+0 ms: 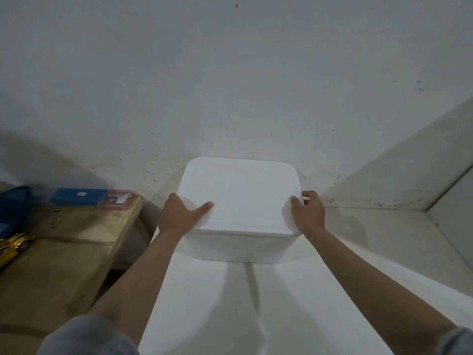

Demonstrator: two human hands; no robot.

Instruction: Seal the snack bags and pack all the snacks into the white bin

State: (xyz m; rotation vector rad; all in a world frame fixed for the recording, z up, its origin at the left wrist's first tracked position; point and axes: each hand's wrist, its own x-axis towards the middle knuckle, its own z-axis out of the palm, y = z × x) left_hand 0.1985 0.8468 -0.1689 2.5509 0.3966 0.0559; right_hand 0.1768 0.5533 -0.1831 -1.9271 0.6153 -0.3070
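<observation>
Left hand (179,216) and right hand (307,213) grip lidded white bin (240,201), contents hidden; fingers wrapped round sides

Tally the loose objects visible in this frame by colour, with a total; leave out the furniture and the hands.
White: 1, the lidded white bin
Blue: 2, the blue box and a blue bag at the frame's left edge
Pink: 1, a clear pink case
Yellow: 1, a yellow toy car
Total: 5
No snack bags show.

I see the bin (240,201) between my left hand (179,216) and right hand (308,213); a wooden table (64,252) lies left of them.
</observation>
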